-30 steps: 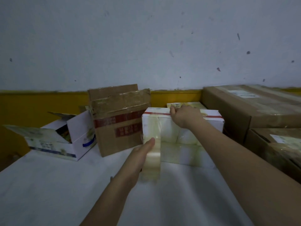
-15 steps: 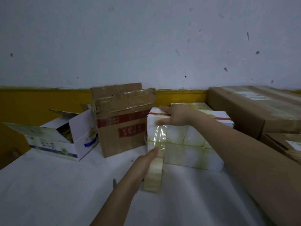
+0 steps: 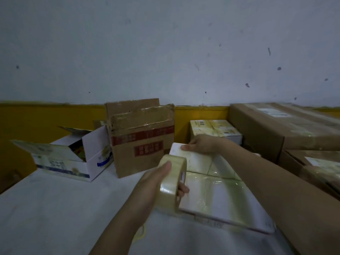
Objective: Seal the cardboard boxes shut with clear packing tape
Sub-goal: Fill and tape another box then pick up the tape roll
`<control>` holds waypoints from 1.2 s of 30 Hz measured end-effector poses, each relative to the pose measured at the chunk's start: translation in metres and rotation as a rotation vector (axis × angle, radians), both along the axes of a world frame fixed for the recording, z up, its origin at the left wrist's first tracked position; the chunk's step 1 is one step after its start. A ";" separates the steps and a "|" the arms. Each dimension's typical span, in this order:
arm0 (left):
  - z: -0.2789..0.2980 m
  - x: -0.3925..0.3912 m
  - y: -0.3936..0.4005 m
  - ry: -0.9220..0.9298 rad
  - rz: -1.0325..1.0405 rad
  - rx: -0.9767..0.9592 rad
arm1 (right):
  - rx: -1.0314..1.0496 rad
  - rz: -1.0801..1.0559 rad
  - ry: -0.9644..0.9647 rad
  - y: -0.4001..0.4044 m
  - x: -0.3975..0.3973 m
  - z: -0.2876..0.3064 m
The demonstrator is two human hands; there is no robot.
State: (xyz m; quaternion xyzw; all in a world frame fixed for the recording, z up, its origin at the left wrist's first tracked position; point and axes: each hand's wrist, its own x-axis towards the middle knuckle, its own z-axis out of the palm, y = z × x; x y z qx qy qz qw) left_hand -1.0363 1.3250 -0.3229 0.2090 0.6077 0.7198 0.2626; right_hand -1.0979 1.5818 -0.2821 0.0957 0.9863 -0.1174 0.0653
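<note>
Your left hand (image 3: 156, 183) grips the tape roll (image 3: 172, 183), thumb over the outer rim, fingers curled thru the core from below. Roll stands on edge, held up just off the near-left side of the white box (image 3: 220, 192), touching or nearly touching it; can't tell which.

Key relation: the box lies to the right of the roll & a bit past it, long axis running from far-left corner toward near-right. It looks tipped toward you, broad taped face up. So the tape's next run goes rightward/away from the roll, across that face.

Your right hand (image 3: 202, 146) is the nearer one to the far edge: it rests on the box's far-left corner, fingers curled over the edge, holding the box steady. Right forearm crosses the box diagonally from the near-right.

Box sits on the white table (image 3: 55, 208), w/ a brown box (image 3: 141, 142) just behind it to the left & large brown cartons (image 3: 276, 131) on the right.

Judgement: face already carries several clear strips; you're likely mid-wrap. Can't see a free tape end, so check whether the strip is attached before pulling.
</note>
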 end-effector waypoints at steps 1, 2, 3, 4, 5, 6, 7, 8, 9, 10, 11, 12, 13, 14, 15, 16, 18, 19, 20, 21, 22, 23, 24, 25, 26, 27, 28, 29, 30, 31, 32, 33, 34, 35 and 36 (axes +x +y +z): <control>0.003 -0.003 0.006 0.008 0.025 -0.021 | 0.025 0.015 0.066 -0.002 -0.005 -0.006; 0.008 -0.006 0.012 0.019 0.034 -0.049 | 0.064 0.029 0.120 -0.005 -0.008 -0.010; 0.011 -0.008 0.018 0.030 0.028 -0.076 | 0.088 0.059 0.162 -0.010 -0.010 -0.015; 0.015 -0.010 0.024 0.030 0.028 -0.093 | 0.078 0.084 0.173 -0.017 -0.006 -0.017; 0.018 -0.014 0.029 0.023 0.031 -0.099 | 0.016 0.087 0.145 -0.023 0.000 -0.022; 0.022 -0.015 0.032 0.019 0.041 -0.113 | -0.057 0.071 0.075 -0.027 0.006 -0.032; 0.023 -0.018 0.036 0.007 0.040 -0.122 | -0.152 0.056 0.013 -0.026 0.012 -0.042; 0.026 -0.020 0.038 -0.006 0.035 -0.132 | -0.200 0.016 -0.024 -0.023 0.015 -0.049; 0.028 -0.022 0.040 -0.026 0.018 -0.129 | -0.231 -0.001 -0.043 -0.019 0.012 -0.055; 0.030 -0.021 0.039 -0.052 -0.002 -0.121 | -0.238 -0.006 -0.058 -0.017 0.010 -0.056; 0.031 -0.021 0.037 -0.065 -0.018 -0.108 | -0.245 -0.010 -0.058 -0.008 -0.001 -0.062; 0.032 -0.019 0.033 -0.073 -0.026 -0.100 | -0.242 0.003 -0.101 0.003 -0.014 -0.070; 0.031 -0.017 0.027 -0.075 -0.031 -0.097 | -0.229 0.011 -0.124 0.009 -0.024 -0.077; 0.029 -0.010 0.018 -0.098 -0.035 -0.111 | -0.189 0.001 -0.142 0.006 -0.028 -0.077; 0.022 -0.001 0.007 -0.127 -0.053 -0.146 | -0.178 -0.024 -0.145 0.000 -0.026 -0.076; 0.013 0.011 -0.004 -0.182 -0.082 -0.198 | -0.141 -0.001 -0.113 -0.009 -0.021 -0.074; -0.007 0.032 -0.021 -0.292 -0.129 -0.317 | -0.100 0.023 -0.073 -0.014 -0.017 -0.073; -0.017 0.037 -0.025 -0.310 -0.117 -0.361 | -0.068 0.037 -0.082 -0.012 -0.021 -0.075; -0.024 0.043 -0.028 -0.322 -0.084 -0.374 | -0.022 0.070 -0.095 -0.013 -0.020 -0.076; -0.031 0.044 -0.028 -0.317 -0.060 -0.377 | 0.004 0.090 -0.095 -0.013 -0.021 -0.079; -0.031 0.044 -0.026 -0.312 -0.056 -0.389 | 0.045 0.098 -0.085 -0.014 -0.021 -0.081; -0.031 0.043 -0.023 -0.299 -0.076 -0.405 | 0.084 0.106 -0.064 -0.013 -0.022 -0.084; -0.030 0.042 -0.021 -0.292 -0.069 -0.411 | 0.114 0.101 -0.044 -0.015 -0.020 -0.084; -0.031 0.039 -0.019 -0.265 -0.063 -0.429 | 0.127 0.093 -0.018 -0.016 -0.019 -0.085; -0.032 0.036 -0.019 -0.224 -0.022 -0.464 | 0.131 0.077 -0.004 -0.019 -0.016 -0.084; -0.034 0.030 -0.021 -0.157 -0.017 -0.550 | 0.131 0.059 0.009 -0.022 -0.012 -0.083; -0.036 0.024 -0.025 -0.085 -0.024 -0.667 | 0.124 0.031 0.028 -0.026 -0.004 -0.079; -0.035 0.017 -0.029 -0.003 -0.029 -0.769 | 0.118 0.005 0.063 -0.031 0.006 -0.074; -0.033 0.008 -0.032 0.052 -0.003 -0.819 | 0.117 -0.015 0.089 -0.036 0.021 -0.068; -0.030 -0.001 -0.035 0.072 0.034 -0.818 | 0.113 -0.032 0.103 -0.039 0.039 -0.064; -0.030 -0.012 -0.036 0.094 0.085 -0.802 | 0.116 -0.058 0.101 -0.041 0.061 -0.062; -0.031 -0.023 -0.036 0.158 0.139 -0.783 | 0.135 -0.094 0.094 -0.041 0.085 -0.061; -0.033 -0.031 -0.035 0.235 0.170 -0.778 | 0.161 -0.141 0.087 -0.039 0.112 -0.060; -0.038 -0.037 -0.033 0.311 0.165 -0.764 | 0.184 -0.201 0.092 -0.036 0.138 -0.061; -0.045 -0.039 -0.032 0.359 0.110 -0.723 | 0.194 -0.269 0.091 -0.031 0.162 -0.066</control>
